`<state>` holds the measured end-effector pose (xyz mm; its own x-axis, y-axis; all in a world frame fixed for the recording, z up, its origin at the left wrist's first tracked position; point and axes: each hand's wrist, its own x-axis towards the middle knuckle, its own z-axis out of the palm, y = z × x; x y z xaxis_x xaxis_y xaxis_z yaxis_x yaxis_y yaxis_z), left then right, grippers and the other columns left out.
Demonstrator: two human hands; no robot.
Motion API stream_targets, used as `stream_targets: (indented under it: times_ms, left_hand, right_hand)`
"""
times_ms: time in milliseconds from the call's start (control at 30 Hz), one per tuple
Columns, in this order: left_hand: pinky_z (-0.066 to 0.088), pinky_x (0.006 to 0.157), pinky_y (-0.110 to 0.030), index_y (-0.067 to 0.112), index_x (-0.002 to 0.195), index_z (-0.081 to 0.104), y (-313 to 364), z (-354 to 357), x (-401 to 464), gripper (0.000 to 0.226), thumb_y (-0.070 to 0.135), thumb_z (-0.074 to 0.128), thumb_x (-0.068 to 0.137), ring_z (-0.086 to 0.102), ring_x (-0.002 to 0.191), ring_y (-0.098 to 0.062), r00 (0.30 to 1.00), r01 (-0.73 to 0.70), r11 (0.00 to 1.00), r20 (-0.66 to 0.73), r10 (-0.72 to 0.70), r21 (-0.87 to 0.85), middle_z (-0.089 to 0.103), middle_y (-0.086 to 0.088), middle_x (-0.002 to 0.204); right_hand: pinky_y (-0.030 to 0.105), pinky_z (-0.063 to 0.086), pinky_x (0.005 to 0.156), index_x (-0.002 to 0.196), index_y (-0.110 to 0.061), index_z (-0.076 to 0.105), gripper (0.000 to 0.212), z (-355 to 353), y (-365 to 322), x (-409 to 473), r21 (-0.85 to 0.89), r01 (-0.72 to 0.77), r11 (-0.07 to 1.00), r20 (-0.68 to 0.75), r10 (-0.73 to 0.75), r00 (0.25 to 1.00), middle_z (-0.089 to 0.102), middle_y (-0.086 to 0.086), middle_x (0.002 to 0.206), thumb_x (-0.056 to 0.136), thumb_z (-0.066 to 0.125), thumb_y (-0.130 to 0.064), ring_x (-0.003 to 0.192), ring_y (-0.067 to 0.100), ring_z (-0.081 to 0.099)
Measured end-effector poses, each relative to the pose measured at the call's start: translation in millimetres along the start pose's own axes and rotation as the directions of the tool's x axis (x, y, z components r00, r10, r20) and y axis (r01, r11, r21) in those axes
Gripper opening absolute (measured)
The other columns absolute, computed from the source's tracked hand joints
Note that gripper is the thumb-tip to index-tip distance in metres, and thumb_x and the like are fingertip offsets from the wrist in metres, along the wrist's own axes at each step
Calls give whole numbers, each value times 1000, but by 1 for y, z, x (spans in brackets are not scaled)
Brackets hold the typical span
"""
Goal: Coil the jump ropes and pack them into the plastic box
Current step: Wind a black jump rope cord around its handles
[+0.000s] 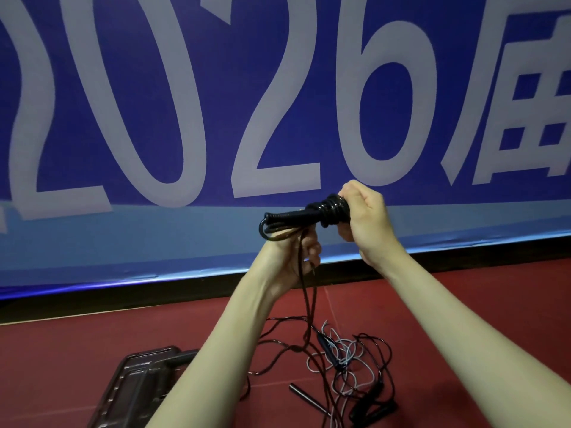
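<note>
Both my hands are raised in front of the blue banner. My right hand (366, 219) grips one end of a black jump rope bundle (321, 213), where the cord is wound in tight turns. My left hand (298, 253) holds the bundle's other end from below, and a loose strand (306, 299) hangs from it down to the floor. A tangle of loose jump ropes (346, 362), black and grey, lies on the red floor with black handles (304, 393) among them. The dark clear plastic box (136, 387) sits on the floor at lower left, partly hidden by my left forearm.
A large blue banner (278, 103) with white characters stands close ahead, its black base (123, 299) meeting the red floor (463, 291).
</note>
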<state>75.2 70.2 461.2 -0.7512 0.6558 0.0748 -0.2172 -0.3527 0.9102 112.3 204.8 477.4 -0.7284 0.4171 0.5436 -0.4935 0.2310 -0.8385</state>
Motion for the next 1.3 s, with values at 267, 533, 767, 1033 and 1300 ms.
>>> stream_targets:
  times_ms: [267,533,767,1033,1300]
  left_hand:
    - [25,44,-19,16,80,49,-30,37,0,37,37,31,105,31,45,-7,997,63,912,-63,-41,406,38,6,56]
    - [44,68,-42,7,103,49,-23,30,-4,26,30,37,103,53,81,-37,956,-92,-90,113,270,992,56,-15,93]
    - [44,64,-38,16,90,58,0,9,-5,21,36,56,94,56,74,-29,869,-156,-70,171,464,985,62,-4,77]
    - [34,50,-16,13,63,63,29,-13,-13,31,34,71,84,44,49,-6,962,-214,427,114,248,878,54,4,53]
    - [30,45,-14,16,65,56,14,-14,-1,33,35,57,92,35,42,-5,982,-190,830,104,159,525,39,8,48]
  right_hand:
    - [26,22,50,68,-9,37,32,-9,17,6,-311,100,945,-296,-197,935,32,-3,56,100,37,-9,51,7,27]
    - [36,23,48,72,-11,34,29,-38,34,8,-589,171,790,-155,-318,935,34,-1,49,101,39,-10,45,18,28]
    - [35,25,50,69,-18,31,34,-39,25,3,-617,245,748,210,-143,967,36,-1,52,102,41,-16,49,16,28]
    - [22,26,45,68,-7,40,34,-34,10,1,-323,74,943,371,54,927,34,-2,55,102,42,-12,47,9,29]
    - [17,18,40,60,-16,36,40,-16,4,3,130,-204,970,295,159,942,37,5,51,100,36,-11,40,12,24]
